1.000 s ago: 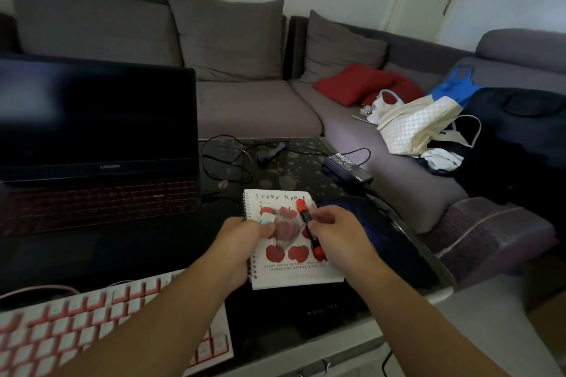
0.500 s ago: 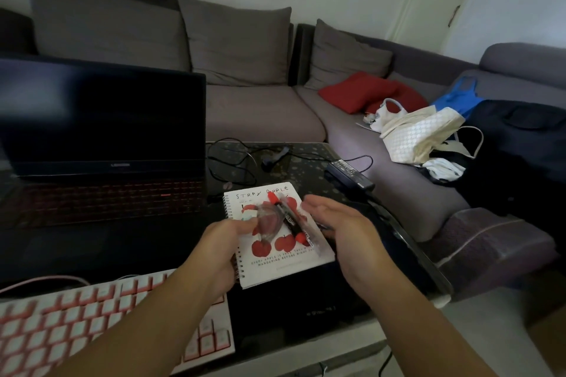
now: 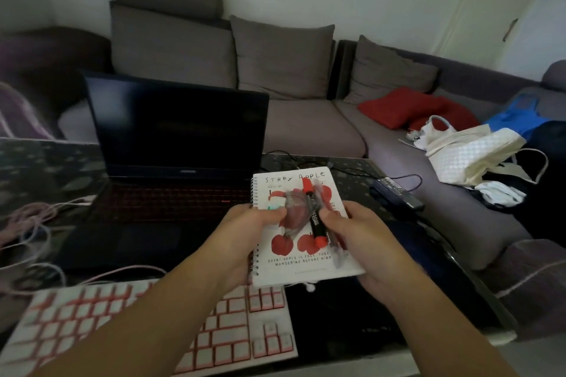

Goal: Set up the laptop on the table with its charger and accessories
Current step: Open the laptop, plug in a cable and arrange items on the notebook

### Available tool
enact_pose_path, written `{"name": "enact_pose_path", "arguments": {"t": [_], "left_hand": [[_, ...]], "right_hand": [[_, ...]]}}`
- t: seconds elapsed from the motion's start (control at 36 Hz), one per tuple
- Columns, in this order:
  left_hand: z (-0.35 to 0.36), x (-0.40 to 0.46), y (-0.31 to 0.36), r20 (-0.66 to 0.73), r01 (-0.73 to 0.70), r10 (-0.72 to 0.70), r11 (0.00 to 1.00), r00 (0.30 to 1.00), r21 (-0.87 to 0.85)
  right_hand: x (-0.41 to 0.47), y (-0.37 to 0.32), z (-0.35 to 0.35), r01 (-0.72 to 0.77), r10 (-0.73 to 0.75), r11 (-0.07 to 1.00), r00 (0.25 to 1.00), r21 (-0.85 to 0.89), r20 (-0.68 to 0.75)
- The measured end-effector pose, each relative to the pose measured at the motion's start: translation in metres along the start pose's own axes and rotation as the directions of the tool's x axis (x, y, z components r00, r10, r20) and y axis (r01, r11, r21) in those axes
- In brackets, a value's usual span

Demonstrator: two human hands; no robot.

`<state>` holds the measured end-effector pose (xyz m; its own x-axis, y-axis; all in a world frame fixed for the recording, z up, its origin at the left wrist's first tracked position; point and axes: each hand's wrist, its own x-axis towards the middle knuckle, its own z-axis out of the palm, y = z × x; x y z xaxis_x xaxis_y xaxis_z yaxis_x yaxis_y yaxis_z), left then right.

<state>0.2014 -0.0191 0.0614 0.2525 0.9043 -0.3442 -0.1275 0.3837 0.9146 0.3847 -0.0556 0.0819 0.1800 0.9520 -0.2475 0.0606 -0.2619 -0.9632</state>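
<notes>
Right now the left hand pinches a clear pouch and the right hand grips the pens over the notebook. Loosely bunched, they could slip and roll off the table — the open laptop sits just left, its charger beyond.

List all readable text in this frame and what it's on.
"STRAY APPLE": handwritten at the top of the notebook cover.
"EVERY APPLE IS FREE, THEY... WANDERING BEFORE NIGH...": lower cover, partly cut off.
Marker label: too blurred.
Laptop bezel logo: too small.
Charger brick label: unreadable.
</notes>
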Motion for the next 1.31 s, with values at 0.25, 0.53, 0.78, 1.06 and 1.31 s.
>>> {"name": "enact_pose_path", "arguments": {"t": [0.25, 0.53, 0.78, 1.06, 1.31], "left_hand": [[-0.126, -0.064, 0.039, -0.083, -0.048, 0.062, 0.986, 0.995, 0.162], [-0.276, -0.154, 0.06, -0.243, 0.06, 0.029, 0.935, 0.97, 0.35], [-0.379, -0.215, 0.031, -0.358, 0.236, -0.109, 0.912, 0.927, 0.334], [-0.419, -0.203, -0.008, -0.533, 0.532, -0.243, 0.686, 0.81, 0.496], [-0.441, -0.204, -0.008, -0.551, 0.588, -0.239, 0.497, 0.8, 0.638]], "right_hand": [[-0.031, -0.013, 0.131, -0.021, -0.002, 0.992, 0.983, 0.124, 0.183], [-0.072, -0.003, 0.288, -0.051, 0.004, 0.994, 0.902, 0.096, 0.431], [-0.112, 0.034, 0.402, -0.142, 0.155, 0.988, 0.837, -0.065, 0.525], [-0.114, 0.074, 0.441, -0.165, 0.339, 0.917, 0.801, -0.364, 0.492], [-0.109, 0.066, 0.449, -0.058, 0.395, 0.823, 0.774, -0.565, 0.495]]}}
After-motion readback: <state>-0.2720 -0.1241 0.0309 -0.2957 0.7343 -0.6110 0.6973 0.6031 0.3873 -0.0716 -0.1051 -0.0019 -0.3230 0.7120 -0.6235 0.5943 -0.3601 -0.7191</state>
